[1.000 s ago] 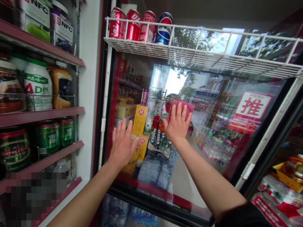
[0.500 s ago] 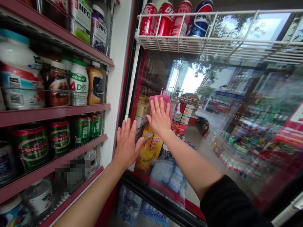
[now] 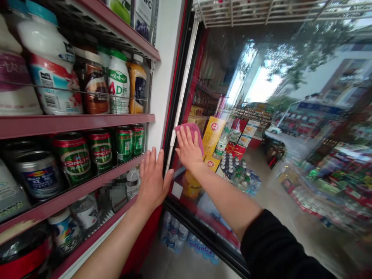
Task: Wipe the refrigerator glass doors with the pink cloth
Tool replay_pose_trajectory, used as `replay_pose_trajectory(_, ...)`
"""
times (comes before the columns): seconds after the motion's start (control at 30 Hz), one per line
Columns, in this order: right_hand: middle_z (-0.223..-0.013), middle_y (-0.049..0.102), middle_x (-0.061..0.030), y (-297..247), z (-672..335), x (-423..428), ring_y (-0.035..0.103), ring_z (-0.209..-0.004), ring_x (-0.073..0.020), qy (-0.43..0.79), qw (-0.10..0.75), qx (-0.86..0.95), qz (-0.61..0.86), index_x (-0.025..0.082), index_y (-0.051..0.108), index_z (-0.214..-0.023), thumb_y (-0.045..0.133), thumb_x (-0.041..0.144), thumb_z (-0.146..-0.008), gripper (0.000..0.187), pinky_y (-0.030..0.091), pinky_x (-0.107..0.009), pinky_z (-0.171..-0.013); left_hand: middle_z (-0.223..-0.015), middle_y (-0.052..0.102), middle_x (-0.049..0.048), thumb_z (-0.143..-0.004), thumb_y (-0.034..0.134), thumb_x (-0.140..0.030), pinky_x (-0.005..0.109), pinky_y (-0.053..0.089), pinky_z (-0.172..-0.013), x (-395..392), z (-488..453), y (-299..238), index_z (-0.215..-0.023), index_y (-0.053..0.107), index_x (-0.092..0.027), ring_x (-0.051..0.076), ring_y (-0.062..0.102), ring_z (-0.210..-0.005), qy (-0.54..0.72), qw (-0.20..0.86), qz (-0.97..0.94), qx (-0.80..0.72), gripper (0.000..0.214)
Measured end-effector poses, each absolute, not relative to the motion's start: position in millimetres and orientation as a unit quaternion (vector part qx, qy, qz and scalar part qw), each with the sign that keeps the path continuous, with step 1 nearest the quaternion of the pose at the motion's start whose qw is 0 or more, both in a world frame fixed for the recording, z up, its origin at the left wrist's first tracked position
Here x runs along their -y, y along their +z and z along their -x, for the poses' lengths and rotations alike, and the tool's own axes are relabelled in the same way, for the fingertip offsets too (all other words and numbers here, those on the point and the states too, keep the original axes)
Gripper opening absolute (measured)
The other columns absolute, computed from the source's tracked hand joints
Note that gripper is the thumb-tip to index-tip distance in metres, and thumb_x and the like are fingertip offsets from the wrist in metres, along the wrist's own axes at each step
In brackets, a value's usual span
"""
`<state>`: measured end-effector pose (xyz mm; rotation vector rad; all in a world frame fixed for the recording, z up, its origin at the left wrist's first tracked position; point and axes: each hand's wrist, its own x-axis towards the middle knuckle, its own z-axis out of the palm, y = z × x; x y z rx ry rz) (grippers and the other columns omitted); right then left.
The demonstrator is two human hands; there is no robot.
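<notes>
We are facing a tall glass door (image 3: 296, 116) on a shop cooler, with a red shelf unit (image 3: 72, 124) standing to its left and a white wall panel (image 3: 170, 89) between them. A white wire rack (image 3: 261, 11) is crossing the top of the door, and its dark lower frame (image 3: 203, 236) is running just above the floor (image 3: 180, 265). Wide open glass is stretching to the right of our hands, with nothing on our side of it getting in the way. To the left, the shelves are crowding close to our left arm. Green beer cans (image 3: 100, 149) are sitting on a shelf there, and a yellow box (image 3: 213, 135) is standing behind the glass. Our left hand (image 3: 152, 180) is open, its fingers spread wide and upright right beside the door's white edge strip (image 3: 181, 97). Our right hand (image 3: 188, 149) is pressing a pink cloth (image 3: 193, 133) flat against the glass, with the fingers spread over it and the cloth held under them.
</notes>
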<state>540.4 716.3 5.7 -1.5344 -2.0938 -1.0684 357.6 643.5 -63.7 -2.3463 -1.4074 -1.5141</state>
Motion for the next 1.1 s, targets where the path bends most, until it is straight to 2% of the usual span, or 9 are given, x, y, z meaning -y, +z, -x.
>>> replay_pose_trajectory(0.13,-0.184,0.006,-0.0178,-62,-540,-707,0.007,-0.173,-0.0351,-0.318,0.130,0.773,0.534,0.003,0.024,-0.173,0.053,0.024,-0.106,0.076,0.010,-0.063,-0.140,-0.184,0.017,0.0195,-0.110,0.045,-0.045,0.069,0.021,-0.134,-638,-355,-80,-0.177,0.014,-0.023,0.037,0.011,-0.172,-0.475,-0.006,0.748,0.464,0.077)
replay_pose_trajectory(0.3,-0.185,0.010,-0.0110,-108,-553,-700,0.006,-0.173,-0.0283,-0.288,0.078,0.807,0.510,0.009,0.025,-0.174,0.050,0.021,-0.103,0.076,0.011,-0.056,-0.142,-0.184,0.016,0.0189,-0.110,0.045,-0.046,0.070,0.022,-0.134,-632,-367,-91,-0.176,0.017,-0.024,0.038,0.012,-0.172,-0.464,-0.018,0.755,0.462,0.076)
replay_pose_trajectory(0.4,-0.185,0.014,-0.0092,-113,-565,-696,0.004,-0.174,-0.0265,-0.291,0.071,0.814,0.497,0.012,0.025,-0.174,0.051,0.024,-0.102,0.078,0.009,-0.055,-0.143,-0.184,0.017,0.0204,-0.110,0.045,-0.046,0.070,0.022,-0.134,-625,-381,-89,-0.176,0.020,-0.021,0.039,0.013,-0.172,-0.457,-0.020,0.762,0.457,0.075)
replay_pose_trajectory(0.57,-0.184,0.021,-0.0117,-122,-601,-669,0.012,-0.173,-0.0283,-0.303,0.104,0.821,0.472,0.006,0.025,-0.173,0.051,0.022,-0.103,0.077,0.016,-0.053,-0.142,-0.183,0.017,0.0203,-0.109,0.047,-0.046,0.069,0.021,-0.134,-608,-405,-81,-0.176,0.021,-0.020,0.039,0.014,-0.172,-0.460,-0.022,0.776,0.430,0.075)
replay_pose_trajectory(0.7,-0.182,0.027,-0.0105,-130,-638,-624,0.020,-0.172,-0.0270,-0.318,0.140,0.813,0.466,0.012,0.015,-0.176,0.047,0.020,-0.104,0.079,0.019,-0.054,-0.141,-0.183,0.017,0.0208,-0.110,0.047,-0.047,0.068,0.022,-0.134,-592,-423,-75,-0.176,0.021,-0.020,0.039,0.014,-0.171,-0.460,-0.022,0.786,0.412,0.076)
replay_pose_trajectory(0.8,-0.182,0.030,-0.0086,-133,-664,-588,0.025,-0.170,-0.0272,-0.324,0.136,0.802,0.482,0.015,0.012,-0.177,0.048,0.018,-0.104,0.081,0.021,-0.053,-0.140,-0.183,0.018,0.0205,-0.109,0.047,-0.047,0.069,0.023,-0.134,-577,-439,-70,-0.176,0.021,-0.021,0.039,0.014,-0.171,-0.462,-0.024,0.795,0.392,0.076)
replay_pose_trajectory(0.97,-0.179,0.037,-0.0079,-130,-701,-536,0.028,-0.169,-0.0261,-0.344,0.122,0.781,0.507,0.017,0.017,-0.177,0.052,0.020,-0.103,0.081,0.024,-0.051,-0.138,-0.183,0.021,0.0209,-0.109,0.048,-0.046,0.068,0.023,-0.134,-552,-471,-60,-0.175,0.023,-0.018,0.039,0.015,-0.171,-0.455,-0.021,0.812,0.364,0.076)
replay_pose_trajectory(1.1,-0.176,0.043,-0.0080,-124,-728,-502,0.032,-0.167,-0.0251,-0.370,0.122,0.758,0.523,0.018,0.026,-0.175,0.054,0.024,-0.104,0.077,0.020,-0.048,-0.139,-0.182,0.021,0.0220,-0.109,0.048,-0.046,0.069,0.023,-0.134,-538,-495,-55,-0.175,0.025,-0.017,0.040,0.016,-0.171,-0.445,-0.010,0.826,0.347,0.075)
